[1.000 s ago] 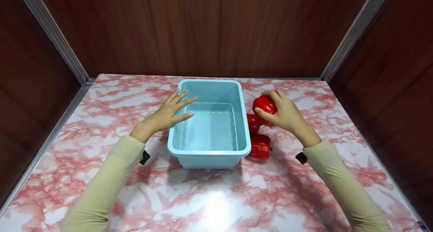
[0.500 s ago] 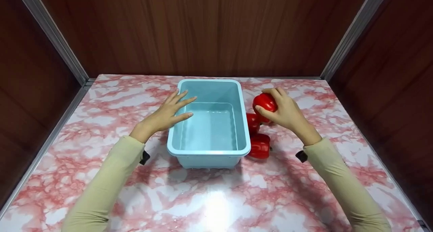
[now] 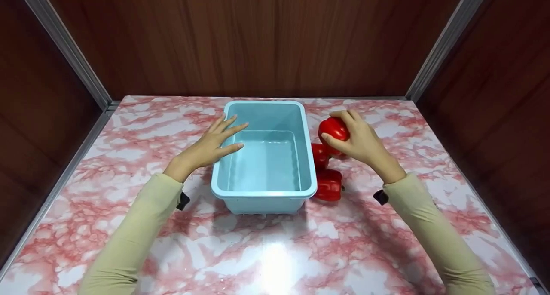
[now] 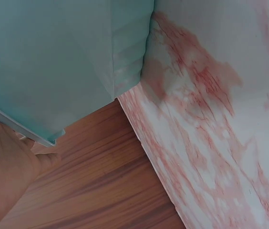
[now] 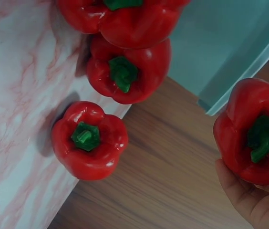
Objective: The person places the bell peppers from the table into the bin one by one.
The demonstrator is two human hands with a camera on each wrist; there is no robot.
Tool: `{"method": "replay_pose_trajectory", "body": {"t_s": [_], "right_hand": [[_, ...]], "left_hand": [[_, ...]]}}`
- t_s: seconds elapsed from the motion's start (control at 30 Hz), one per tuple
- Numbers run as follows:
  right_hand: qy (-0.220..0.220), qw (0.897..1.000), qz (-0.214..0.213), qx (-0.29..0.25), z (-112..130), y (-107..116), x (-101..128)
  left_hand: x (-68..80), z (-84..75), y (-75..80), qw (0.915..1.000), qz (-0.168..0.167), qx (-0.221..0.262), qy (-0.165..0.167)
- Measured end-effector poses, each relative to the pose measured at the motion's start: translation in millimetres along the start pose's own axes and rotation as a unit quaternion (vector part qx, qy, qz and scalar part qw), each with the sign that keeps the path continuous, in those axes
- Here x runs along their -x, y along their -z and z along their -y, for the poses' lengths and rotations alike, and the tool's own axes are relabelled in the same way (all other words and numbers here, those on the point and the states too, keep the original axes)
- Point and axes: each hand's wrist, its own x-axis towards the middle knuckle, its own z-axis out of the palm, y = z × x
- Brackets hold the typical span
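Overhead, from the head camera, a light blue plastic bin (image 3: 263,155) stands near the middle of a pink-and-white marbled table (image 3: 275,252), walled in by dark wood panels (image 3: 258,37). The left hand (image 3: 210,146) rests against the bin's left rim with its fingers straight and spread, gripping nothing. The right hand (image 3: 359,142) is raised just to the right of the bin, its fingers and thumb curled round a red bell pepper (image 3: 333,129) held clear of the table. Below it, two more red peppers lie on the table against the bin's right wall: a middle pepper (image 3: 320,155) and a nearer pepper (image 3: 328,185) close to the bin's front corner. Both arms wear pale beige sleeves (image 3: 137,226).

Next, the left wrist camera shows the bin's pale blue wall (image 4: 67,62) filling the upper left, the marbled table (image 4: 211,119) and a stretch of wood panel (image 4: 96,181); only a bit of the palm (image 4: 3,176) is in view (the fingers are out of frame).

Lastly, the right wrist camera shows the held pepper (image 5: 256,138), green stem facing the lens, cradled by the right hand (image 5: 249,202) at the lower right. Three other peppers sit on the table beside the bin (image 5: 220,43): one alone (image 5: 90,140), one (image 5: 127,71) touching the next (image 5: 122,19).
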Motion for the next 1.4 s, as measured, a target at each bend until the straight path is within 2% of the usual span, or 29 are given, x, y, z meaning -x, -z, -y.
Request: {"method": "replay_pose_trajectory", "body": {"t_s": [0.43, 1.4], "right_hand": [[-0.014, 1.0, 0.008, -0.008, 6, 2, -1], [0.006, 1.0, 0.001, -0.002, 16, 0, -7]], "left_hand": [[0.0, -0.3, 0.1, 1.0, -0.001, -0.002, -0.006], [-0.4, -0.8, 0.2, 1.0, 0.0, 0.001, 0.002]]}}
